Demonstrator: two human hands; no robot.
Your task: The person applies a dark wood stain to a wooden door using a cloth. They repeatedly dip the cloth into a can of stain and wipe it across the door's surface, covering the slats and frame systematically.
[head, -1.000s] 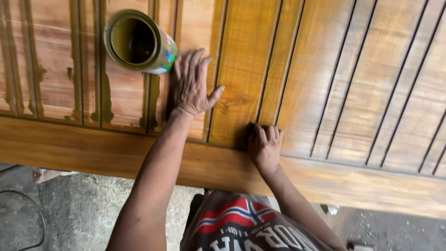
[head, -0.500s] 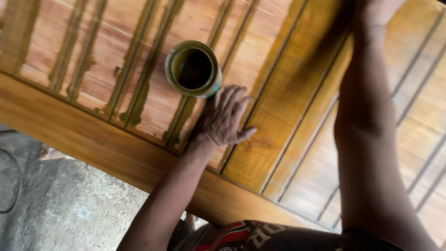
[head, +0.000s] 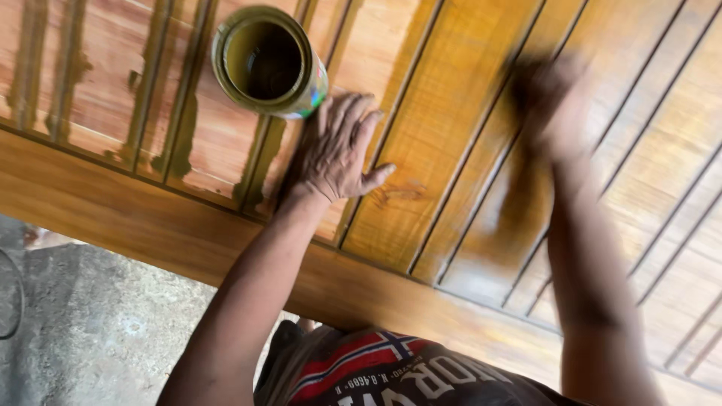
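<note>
My left hand [head: 338,150] lies flat on a slatted wooden panel [head: 444,135], fingers spread, holding nothing. Just beyond its fingertips stands an open tin can [head: 267,60] with dark liquid inside and drips on its rim. My right hand [head: 560,113] is stretched out over the golden, glossy slats to the right. It is badly blurred by motion, with a dark smear at its fingers, so what it holds cannot be made out. The slats left of the can are paler with dark streaks in the grooves.
A broad wooden rail [head: 135,218] runs along the panel's near edge. Below it lies grey concrete floor [head: 90,331] with a dark cable [head: 11,293] at the far left. My red, white and blue shirt shows at the bottom.
My right hand left the near rail, reached far up the panel, and now sweeps back over the slats. My left hand stayed flat beside the can. The view shifted and tilted.
</note>
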